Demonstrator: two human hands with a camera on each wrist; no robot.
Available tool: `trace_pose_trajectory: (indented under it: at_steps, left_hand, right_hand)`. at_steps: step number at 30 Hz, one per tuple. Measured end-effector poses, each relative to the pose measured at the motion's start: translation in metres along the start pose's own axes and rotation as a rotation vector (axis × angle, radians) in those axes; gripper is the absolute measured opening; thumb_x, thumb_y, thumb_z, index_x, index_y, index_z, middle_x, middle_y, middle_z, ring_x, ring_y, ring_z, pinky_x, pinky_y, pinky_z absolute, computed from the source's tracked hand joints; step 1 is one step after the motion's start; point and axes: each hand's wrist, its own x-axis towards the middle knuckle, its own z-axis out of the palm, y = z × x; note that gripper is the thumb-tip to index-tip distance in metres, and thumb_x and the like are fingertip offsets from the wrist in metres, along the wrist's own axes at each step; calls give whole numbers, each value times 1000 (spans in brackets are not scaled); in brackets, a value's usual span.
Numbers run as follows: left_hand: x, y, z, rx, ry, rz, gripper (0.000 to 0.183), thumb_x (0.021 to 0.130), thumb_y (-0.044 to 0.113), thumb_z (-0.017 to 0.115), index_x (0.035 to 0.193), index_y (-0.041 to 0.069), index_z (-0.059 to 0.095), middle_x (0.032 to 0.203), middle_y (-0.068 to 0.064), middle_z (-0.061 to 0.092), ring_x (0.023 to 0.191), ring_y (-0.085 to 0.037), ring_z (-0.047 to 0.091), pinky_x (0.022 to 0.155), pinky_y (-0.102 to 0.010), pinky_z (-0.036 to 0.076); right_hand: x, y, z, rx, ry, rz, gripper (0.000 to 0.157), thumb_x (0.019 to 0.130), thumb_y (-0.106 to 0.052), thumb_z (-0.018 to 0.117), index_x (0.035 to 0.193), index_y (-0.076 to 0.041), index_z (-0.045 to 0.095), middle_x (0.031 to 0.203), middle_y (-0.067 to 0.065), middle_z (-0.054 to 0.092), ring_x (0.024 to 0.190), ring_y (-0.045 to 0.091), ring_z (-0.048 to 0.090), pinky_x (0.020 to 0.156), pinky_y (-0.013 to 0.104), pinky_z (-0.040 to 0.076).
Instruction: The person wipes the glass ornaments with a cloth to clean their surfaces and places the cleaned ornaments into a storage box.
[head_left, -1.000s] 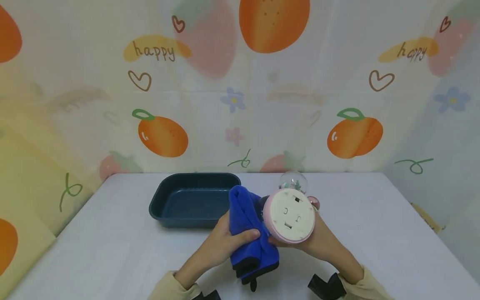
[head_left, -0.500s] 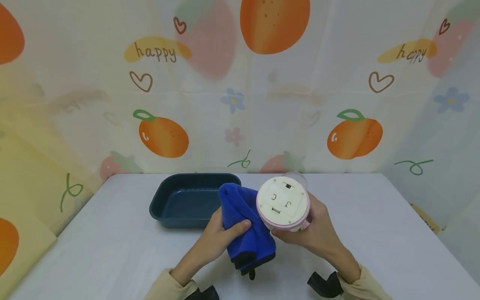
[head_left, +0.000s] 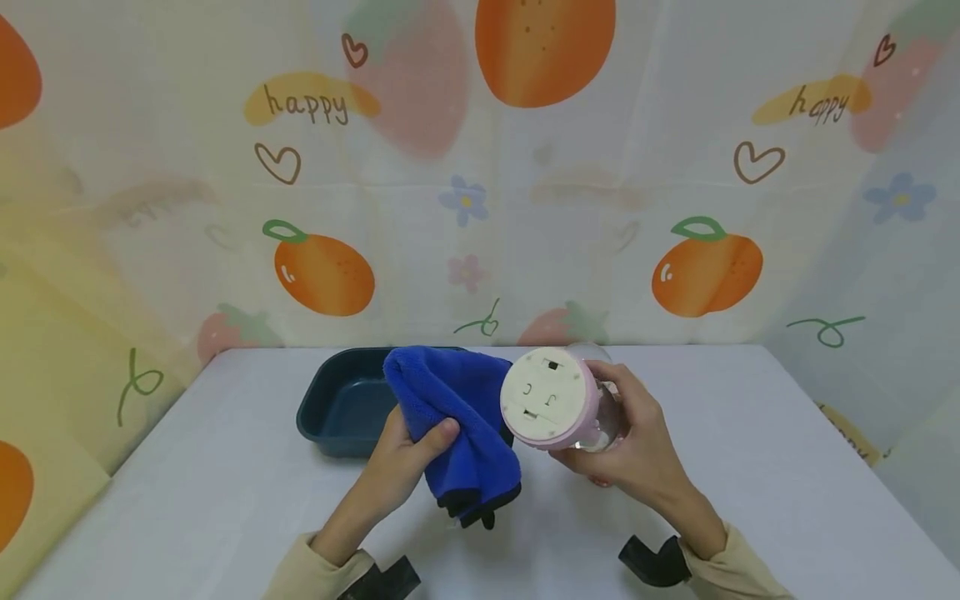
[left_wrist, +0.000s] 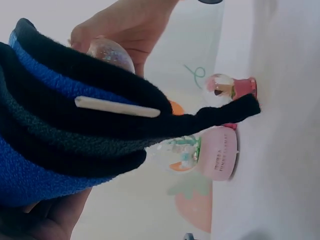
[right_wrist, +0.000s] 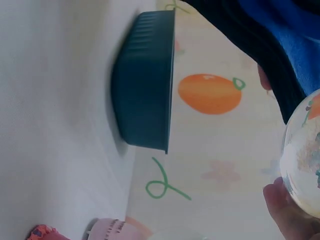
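Snow globe (head_left: 543, 396) in the right hand (head_left: 637, 454) is held above the worktop (head_left: 187, 492), just right of its middle and toward the far edge. It is tilted so that the white underside of its pink base faces the head camera, with the clear dome turned away; the right hand's thumb and fingers curl round it. Left of it, the left hand (head_left: 401, 462) grips a folded blue cloth (head_left: 468, 425) with black edging, the thumb pressed on its front; the fingers behind are mostly hidden. The cloth's right side is right beside the globe's base, though I cannot tell whether they touch.

Behind the cloth, a dark teal basin (head_left: 352, 408) sits on the worktop near the far edge, left of the middle. The left wrist view shows a pink-based globe (left_wrist: 219, 154) and a smaller red-based globe (left_wrist: 245, 87) standing upright near each other on the worktop. Along the far edge rises a pale backdrop (head_left: 480, 175) printed with oranges, strawberries, hearts and flowers.
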Motion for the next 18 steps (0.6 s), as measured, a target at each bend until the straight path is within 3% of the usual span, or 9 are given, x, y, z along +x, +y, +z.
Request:
trace_pose_trajectory:
  at_steps: [7, 11, 13, 15, 18]
  left_hand:
    - [-3, 7, 0, -16, 25, 36, 52, 102, 32, 54, 125, -13, 42, 114, -15, 60, 103, -11, 64, 90, -27, 54]
    - [-4, 9, 5, 5, -28, -31, 54, 100, 30, 58, 136, -5, 38, 127, -20, 56, 114, -20, 60, 97, -38, 53]
    - [-3, 10, 8, 10, -85, -70, 57, 98, 27, 62, 143, 4, 35, 135, -18, 52, 120, -25, 55, 101, -45, 50]
    - [-1, 10, 12, 14, -127, -92, 62, 95, 24, 67, 147, 14, 33, 140, -11, 49, 124, -28, 50, 104, -48, 46]
    - [0, 9, 15, 30, -136, -83, 66, 92, 20, 71, 148, 22, 34, 142, -4, 48, 125, -27, 49, 105, -45, 43]
  right_hand:
    - [0, 0, 3, -5, -8, -33, 86, 55, -7, 94, 132, -14, 57, 121, 3, 63, 100, 10, 54, 73, 21, 54]
    - [-1, -1, 6, -5, -24, -71, 85, 54, -9, 94, 131, -13, 59, 115, 5, 62, 96, 12, 54, 66, 21, 53]
    - [-2, -2, 8, -10, -43, -107, 85, 53, -10, 95, 130, -12, 60, 114, 6, 61, 95, 12, 55, 67, 20, 54]
    - [-3, -3, 9, -36, -61, -123, 85, 54, -13, 95, 131, -14, 60, 116, 5, 61, 96, 11, 57, 79, 21, 51]
    - [-5, -4, 10, -110, -67, -131, 85, 53, -19, 95, 130, -18, 60, 121, 2, 61, 102, 12, 57, 88, 37, 45]
